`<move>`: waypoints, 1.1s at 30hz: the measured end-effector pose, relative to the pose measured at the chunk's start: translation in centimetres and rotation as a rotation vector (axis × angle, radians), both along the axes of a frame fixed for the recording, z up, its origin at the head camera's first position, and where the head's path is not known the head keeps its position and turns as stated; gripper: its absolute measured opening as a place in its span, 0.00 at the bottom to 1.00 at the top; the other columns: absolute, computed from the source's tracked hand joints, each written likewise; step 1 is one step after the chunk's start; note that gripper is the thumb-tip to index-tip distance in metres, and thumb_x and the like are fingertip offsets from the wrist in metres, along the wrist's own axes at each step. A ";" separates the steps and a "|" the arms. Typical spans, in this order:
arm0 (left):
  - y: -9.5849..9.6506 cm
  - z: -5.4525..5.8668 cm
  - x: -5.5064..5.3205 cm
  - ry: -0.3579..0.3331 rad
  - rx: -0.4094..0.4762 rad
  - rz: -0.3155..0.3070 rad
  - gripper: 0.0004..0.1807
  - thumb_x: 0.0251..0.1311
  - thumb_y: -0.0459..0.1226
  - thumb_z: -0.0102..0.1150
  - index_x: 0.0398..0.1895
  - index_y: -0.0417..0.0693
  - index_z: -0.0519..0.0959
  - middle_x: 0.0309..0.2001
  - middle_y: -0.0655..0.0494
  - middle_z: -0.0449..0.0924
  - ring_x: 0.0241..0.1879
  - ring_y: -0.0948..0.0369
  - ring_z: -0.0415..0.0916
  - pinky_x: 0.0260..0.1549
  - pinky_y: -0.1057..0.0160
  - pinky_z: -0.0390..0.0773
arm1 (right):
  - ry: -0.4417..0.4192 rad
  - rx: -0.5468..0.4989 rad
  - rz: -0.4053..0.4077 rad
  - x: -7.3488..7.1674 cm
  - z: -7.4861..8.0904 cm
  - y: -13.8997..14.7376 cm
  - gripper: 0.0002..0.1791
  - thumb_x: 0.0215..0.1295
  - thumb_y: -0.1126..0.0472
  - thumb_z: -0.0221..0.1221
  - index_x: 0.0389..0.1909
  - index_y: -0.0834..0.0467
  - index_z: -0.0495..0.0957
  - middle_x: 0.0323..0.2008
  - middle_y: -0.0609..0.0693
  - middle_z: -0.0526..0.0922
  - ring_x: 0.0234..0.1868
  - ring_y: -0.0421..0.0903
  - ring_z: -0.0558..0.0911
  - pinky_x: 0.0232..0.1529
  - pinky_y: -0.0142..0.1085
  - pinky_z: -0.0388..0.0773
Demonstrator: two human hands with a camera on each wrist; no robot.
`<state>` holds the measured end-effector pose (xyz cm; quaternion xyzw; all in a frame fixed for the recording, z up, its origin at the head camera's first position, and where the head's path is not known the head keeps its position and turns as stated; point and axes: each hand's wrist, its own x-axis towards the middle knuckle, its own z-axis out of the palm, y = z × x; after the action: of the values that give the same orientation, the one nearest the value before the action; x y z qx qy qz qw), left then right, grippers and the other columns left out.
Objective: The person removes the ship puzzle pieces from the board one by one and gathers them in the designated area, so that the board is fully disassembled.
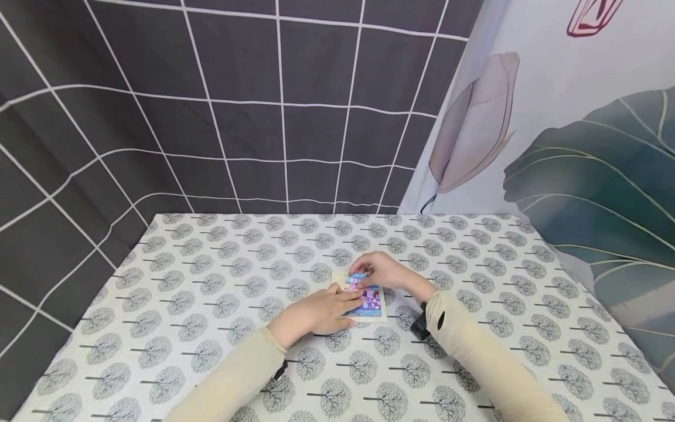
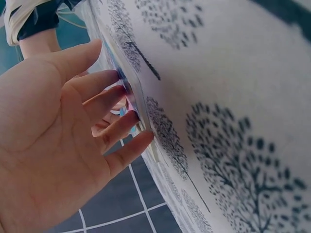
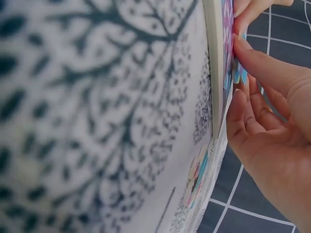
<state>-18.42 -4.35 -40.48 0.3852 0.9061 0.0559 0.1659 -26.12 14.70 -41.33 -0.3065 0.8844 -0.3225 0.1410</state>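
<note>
A flat picture puzzle [image 1: 371, 300] in pink, purple and blue lies in a pale-rimmed tray [image 1: 384, 305] on the table. My left hand [image 1: 327, 309] rests across the puzzle's left side, fingers extended; in the left wrist view its fingertips [image 2: 130, 116] touch the surface. At the far edge of the tray, my right hand [image 1: 384, 271] pinches a light blue puzzle piece [image 3: 237, 74] between thumb and fingers. That piece is tilted up over the picture. Part of the puzzle is hidden under both hands.
A white tablecloth [image 1: 221, 305] with a grey tree print covers the table. Beyond the tray, small flat coloured pieces [image 3: 197, 179] lie on the cloth in the right wrist view. A dark checked curtain [image 1: 316, 135] hangs behind, a leaf-printed one [image 1: 590, 187] at right.
</note>
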 end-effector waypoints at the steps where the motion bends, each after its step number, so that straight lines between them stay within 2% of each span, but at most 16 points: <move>1: 0.0 0.0 0.0 -0.002 0.003 0.000 0.30 0.67 0.51 0.44 0.71 0.55 0.58 0.71 0.60 0.54 0.54 0.60 0.61 0.57 0.60 0.70 | -0.004 -0.002 0.000 -0.1 0.0 0.0 0.17 0.46 0.68 0.68 0.41 0.60 0.80 0.36 0.49 0.82 0.40 0.43 0.79 0.46 0.33 0.78; 6: 0.0 0.2 0.0 0.005 -0.002 -0.015 0.30 0.67 0.50 0.45 0.71 0.54 0.58 0.71 0.59 0.54 0.53 0.60 0.62 0.54 0.60 0.71 | 0.001 0.008 0.018 -0.4 -0.1 0.3 0.16 0.46 0.66 0.69 0.40 0.57 0.80 0.31 0.46 0.80 0.34 0.40 0.77 0.41 0.31 0.77; 11: 0.0 0.3 0.2 -0.001 -0.009 -0.013 0.31 0.66 0.50 0.46 0.71 0.55 0.57 0.72 0.60 0.53 0.50 0.62 0.61 0.52 0.62 0.72 | 0.007 0.017 0.053 -0.5 -0.3 0.7 0.18 0.47 0.66 0.68 0.42 0.56 0.81 0.31 0.46 0.80 0.33 0.39 0.76 0.38 0.29 0.77; 17: -0.1 0.1 -0.1 -0.039 -0.015 0.012 0.31 0.66 0.52 0.45 0.71 0.59 0.57 0.72 0.64 0.51 0.53 0.62 0.60 0.57 0.59 0.69 | 0.063 0.035 0.108 -0.7 -0.2 0.8 0.19 0.47 0.66 0.69 0.43 0.56 0.81 0.32 0.46 0.80 0.33 0.38 0.77 0.38 0.28 0.78; 21: -0.2 0.3 -0.1 -0.056 -0.018 0.025 0.31 0.66 0.52 0.45 0.71 0.60 0.56 0.72 0.65 0.50 0.56 0.61 0.60 0.62 0.56 0.63 | 0.024 0.031 0.107 -0.6 0.0 0.9 0.19 0.48 0.67 0.67 0.45 0.57 0.80 0.33 0.47 0.81 0.32 0.38 0.78 0.38 0.28 0.78; 26: -0.1 0.5 0.1 -0.046 -0.027 0.025 0.31 0.66 0.52 0.45 0.71 0.60 0.56 0.72 0.65 0.49 0.53 0.62 0.59 0.62 0.56 0.63 | -0.021 0.018 0.097 -0.5 0.2 1.0 0.19 0.49 0.70 0.66 0.46 0.58 0.80 0.32 0.48 0.81 0.32 0.38 0.79 0.37 0.28 0.78; 33: -0.1 0.5 0.2 -0.032 -0.033 0.016 0.30 0.67 0.52 0.44 0.71 0.60 0.55 0.73 0.64 0.48 0.57 0.60 0.59 0.63 0.55 0.62 | 0.039 0.021 0.101 0.0 0.3 1.1 0.19 0.51 0.71 0.64 0.47 0.57 0.80 0.36 0.50 0.82 0.35 0.41 0.82 0.41 0.30 0.79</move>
<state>-18.26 -4.46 -40.01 0.3743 0.9071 0.0485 0.1863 -26.14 15.78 -41.08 -0.3554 0.8738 -0.2996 0.1432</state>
